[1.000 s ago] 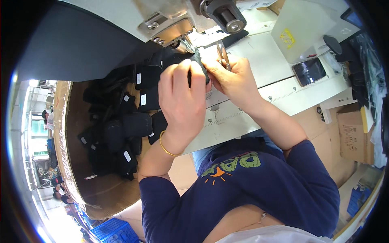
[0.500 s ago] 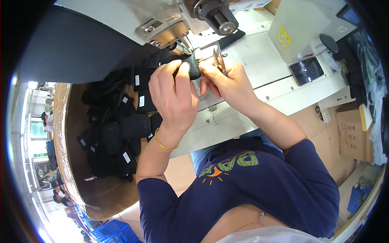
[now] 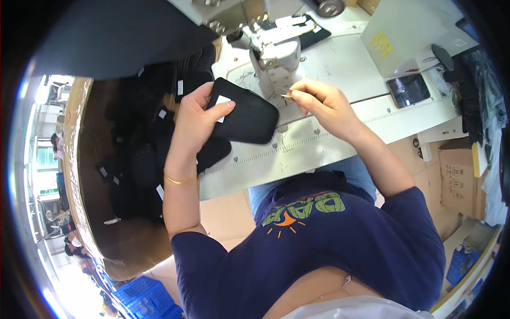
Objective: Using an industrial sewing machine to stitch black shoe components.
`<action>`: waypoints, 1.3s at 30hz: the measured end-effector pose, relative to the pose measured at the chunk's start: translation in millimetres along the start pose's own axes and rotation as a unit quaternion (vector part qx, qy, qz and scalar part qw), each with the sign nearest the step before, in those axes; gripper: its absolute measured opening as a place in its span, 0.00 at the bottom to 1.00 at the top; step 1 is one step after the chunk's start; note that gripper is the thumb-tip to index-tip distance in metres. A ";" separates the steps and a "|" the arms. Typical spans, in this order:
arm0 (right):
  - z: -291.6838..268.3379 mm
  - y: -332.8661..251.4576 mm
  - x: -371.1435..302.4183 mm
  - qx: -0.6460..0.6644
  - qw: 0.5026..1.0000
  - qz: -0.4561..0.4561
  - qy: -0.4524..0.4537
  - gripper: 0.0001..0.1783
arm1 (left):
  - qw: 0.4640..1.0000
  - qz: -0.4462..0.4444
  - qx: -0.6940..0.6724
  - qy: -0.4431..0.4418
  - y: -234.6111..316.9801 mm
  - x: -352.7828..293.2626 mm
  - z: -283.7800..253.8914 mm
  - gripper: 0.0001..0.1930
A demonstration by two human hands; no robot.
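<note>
At left, a cardboard box (image 3: 139, 250) holds dark pieces (image 3: 139, 159). Beside it, the left hand's (image 3: 188, 122) fingers are closed on a black cloth piece (image 3: 251, 118), thumb across its white label (image 3: 221, 110), over the tabletop (image 3: 249, 165); rightward, the right hand's (image 3: 328, 110) fingers pinch small scissors (image 3: 287, 97), and a phone (image 3: 408, 90) lies beyond.

Over the white table (image 3: 345, 61) I have a plain black fabric piece (image 3: 248, 119) with a white label (image 3: 221, 108); left of the table, a brown carton (image 3: 143, 250) holds black pieces (image 3: 142, 159) dotted with white labels. On the table's near side my shirt (image 3: 340, 244) is navy, patterned with green lettering (image 3: 319, 204) and an orange sun (image 3: 285, 221), above light-blue jeans (image 3: 262, 194). At the table's right rear, a pale panel (image 3: 414, 32) bears a yellow mark (image 3: 380, 44).
</note>
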State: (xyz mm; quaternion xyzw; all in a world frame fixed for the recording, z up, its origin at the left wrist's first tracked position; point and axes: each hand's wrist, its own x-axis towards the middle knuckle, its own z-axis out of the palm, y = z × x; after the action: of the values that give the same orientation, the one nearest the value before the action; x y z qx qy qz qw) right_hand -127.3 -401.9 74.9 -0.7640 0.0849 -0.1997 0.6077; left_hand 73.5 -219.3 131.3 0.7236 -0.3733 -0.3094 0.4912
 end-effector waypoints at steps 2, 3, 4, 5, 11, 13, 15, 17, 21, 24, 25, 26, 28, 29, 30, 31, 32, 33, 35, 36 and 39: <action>8.0 3.1 0.1 -0.089 0.996 -0.005 0.024 0.12 | 0.989 -0.044 -0.104 -0.092 -17.0 0.3 -9.6 0.16; 12.8 11.0 2.5 -0.143 0.985 -0.080 0.051 0.13 | 0.989 -0.051 -0.107 -0.092 -19.9 2.1 -8.4 0.16; 17.1 15.6 4.0 -0.197 0.965 -0.154 0.078 0.14 | 0.985 -0.055 -0.108 -0.125 -21.0 3.2 -5.4 0.17; 20.3 17.3 3.5 -0.206 0.965 -0.152 0.064 0.15 | 0.980 -0.059 -0.109 -0.157 -21.6 4.0 -2.2 0.19; 14.9 23.5 9.7 -0.228 0.949 -0.216 -0.006 0.13 | 0.968 -0.072 -0.139 -0.195 -22.5 6.3 12.9 0.21; 13.4 17.1 5.5 -0.199 0.956 -0.211 0.036 0.12 | 0.976 -0.057 -0.109 -0.181 -21.2 8.7 13.4 0.21; 14.8 13.0 -3.9 -0.156 0.957 -0.234 0.070 0.13 | 0.983 -0.034 -0.102 -0.148 -35.3 9.5 13.4 0.18; 22.0 -6.7 -17.1 -0.267 0.912 -0.310 0.005 0.17 | 0.989 -0.017 -0.094 -0.114 -42.1 8.0 7.8 0.16; 33.1 15.2 -20.4 -0.232 0.944 -0.218 0.083 0.15 | 0.931 -0.114 -0.314 -0.148 -20.8 0.0 19.1 0.20; 28.8 17.2 -18.9 0.021 0.997 0.002 0.080 0.13 | 0.978 -0.022 -0.190 -0.089 -37.0 1.4 15.7 0.15; 22.4 18.5 -16.2 0.132 0.989 0.061 0.026 0.14 | 0.962 -0.037 -0.243 -0.116 -36.4 1.5 11.4 0.15; 18.2 20.4 -13.1 0.241 0.963 0.118 -0.028 0.15 | 0.943 -0.052 -0.296 -0.142 -36.2 1.7 9.7 0.14; 24.4 31.9 -5.2 0.235 0.964 0.124 -0.013 0.16 | 0.935 -0.073 -0.320 -0.133 -35.7 2.4 10.9 0.14; 25.3 36.2 -3.1 0.214 0.971 0.094 -0.040 0.16 | 0.926 -0.081 -0.335 -0.156 -36.2 2.9 11.2 0.14; 27.3 36.6 -0.1 0.194 0.977 0.064 -0.069 0.16 | 0.916 -0.088 -0.351 -0.176 -37.0 2.9 10.3 0.14; 28.3 34.6 2.0 0.156 0.984 0.037 -0.074 0.17 | 0.914 -0.093 -0.350 -0.183 -37.0 3.2 9.9 0.14; 28.4 31.8 4.9 0.155 0.984 0.035 -0.074 0.17 | 0.915 -0.091 -0.349 -0.183 -36.3 3.5 9.7 0.14; 28.4 29.4 6.6 0.133 0.989 0.008 -0.067 0.17 | 0.911 -0.090 -0.354 -0.189 -36.1 3.4 10.2 0.14; 28.5 28.4 7.3 0.111 0.992 -0.019 -0.060 0.17 | 0.908 -0.089 -0.360 -0.194 -35.9 3.4 11.3 0.14; 28.3 28.5 6.8 0.128 0.991 -0.003 -0.040 0.18 | 0.908 -0.088 -0.359 -0.199 -35.7 3.7 11.7 0.14; 22.8 25.6 1.6 0.187 0.979 0.077 -0.039 0.17 | 0.923 -0.087 -0.331 -0.175 -38.7 0.9 17.3 0.15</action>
State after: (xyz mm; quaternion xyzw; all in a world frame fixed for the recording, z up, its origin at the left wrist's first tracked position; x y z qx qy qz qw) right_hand -113.7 -388.4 46.4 -0.6352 0.0812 -0.1344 0.7562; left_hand 69.0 -219.1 89.1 0.4837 -0.2657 -0.5787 0.6005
